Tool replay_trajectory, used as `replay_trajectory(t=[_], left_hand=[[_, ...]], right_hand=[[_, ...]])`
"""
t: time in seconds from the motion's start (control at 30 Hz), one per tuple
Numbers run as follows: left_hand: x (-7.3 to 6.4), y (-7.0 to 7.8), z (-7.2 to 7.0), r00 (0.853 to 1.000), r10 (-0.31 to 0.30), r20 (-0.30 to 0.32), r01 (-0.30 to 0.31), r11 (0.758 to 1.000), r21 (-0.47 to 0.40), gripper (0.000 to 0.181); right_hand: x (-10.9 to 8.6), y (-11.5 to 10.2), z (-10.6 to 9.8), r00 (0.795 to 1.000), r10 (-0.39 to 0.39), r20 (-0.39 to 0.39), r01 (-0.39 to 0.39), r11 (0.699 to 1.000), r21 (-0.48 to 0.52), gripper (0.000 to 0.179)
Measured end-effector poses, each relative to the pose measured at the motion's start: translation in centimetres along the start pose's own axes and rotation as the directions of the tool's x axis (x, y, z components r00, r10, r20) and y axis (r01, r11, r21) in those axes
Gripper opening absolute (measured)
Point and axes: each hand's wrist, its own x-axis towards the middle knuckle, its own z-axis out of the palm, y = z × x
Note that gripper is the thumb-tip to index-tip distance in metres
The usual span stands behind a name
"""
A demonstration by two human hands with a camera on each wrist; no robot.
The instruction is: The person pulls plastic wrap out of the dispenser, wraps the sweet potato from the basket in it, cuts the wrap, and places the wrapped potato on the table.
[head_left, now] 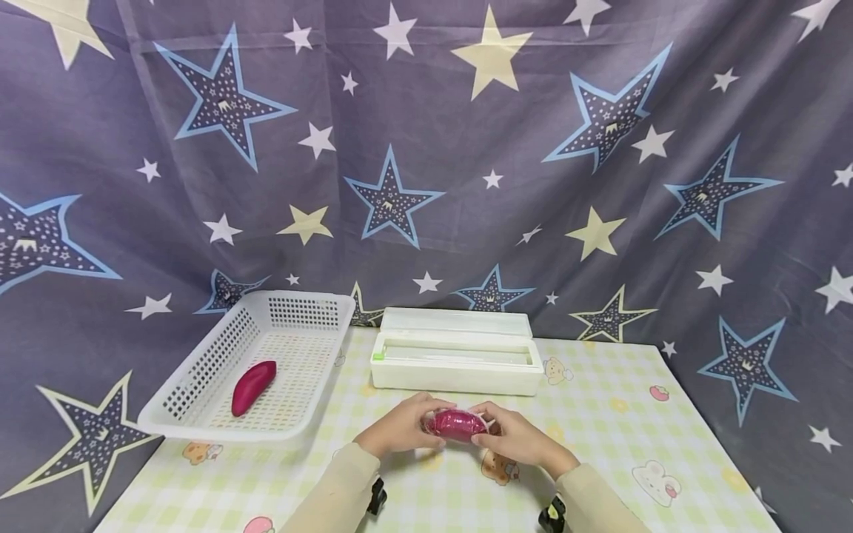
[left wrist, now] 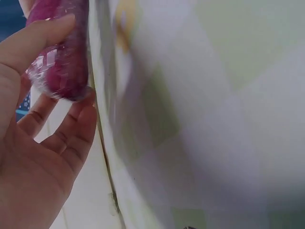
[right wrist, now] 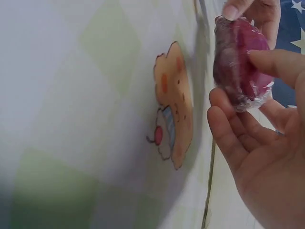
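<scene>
Both hands hold a purple sweet potato wrapped in clear cling film, one hand at each end, just above the table in front of the white box. My left hand grips its left end; in the left wrist view the thumb lies across the shiny film and the fingers curl beneath. At the other end my right hand pinches it between thumb and fingers, as the right wrist view shows. Crinkled film bunches at that end. A second, unwrapped purple sweet potato lies in the white basket.
Behind the hands stands a long white cling film dispenser box with its lid raised and a small green piece at its left end. A checked cloth covers the table. A star-patterned curtain hangs behind.
</scene>
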Motion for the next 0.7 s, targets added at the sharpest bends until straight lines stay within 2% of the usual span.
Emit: replay_trajectory(t=[0.17, 0.3, 0.47, 0.7], left_hand=[[0.16, -0.12, -0.1, 1.0, -0.006, -0.017, 0.007, 1.0, 0.029, 0.075], [0.19, 0.01, -0.2, 1.0, -0.018, -0.018, 0.018, 1.0, 0.004, 0.066], [0.27, -0.01, -0.09, 1.0, -0.03, 0.01, 0.03, 0.999, -0.033, 0.054], [0.51, -0.07, 0.35, 0.999, -0.031, 0.031, 0.032, 0.999, -0.031, 0.048]], right_hand=[[0.13, -0.23, -0.29, 1.0, 0.012, 0.0, -0.012, 1.0, -0.016, 0.041], [0.2, -0.12, -0.45, 0.999, 0.03, -0.017, -0.031, 0.999, -0.044, 0.041], [0.21, 0.19, -0.46, 0.996, 0.054, -0.064, -0.059, 0.996, -0.074, 0.047], [0.1, 0.39, -0.42, 0.999, 0.037, -0.007, -0.037, 0.999, 0.036, 0.057]])
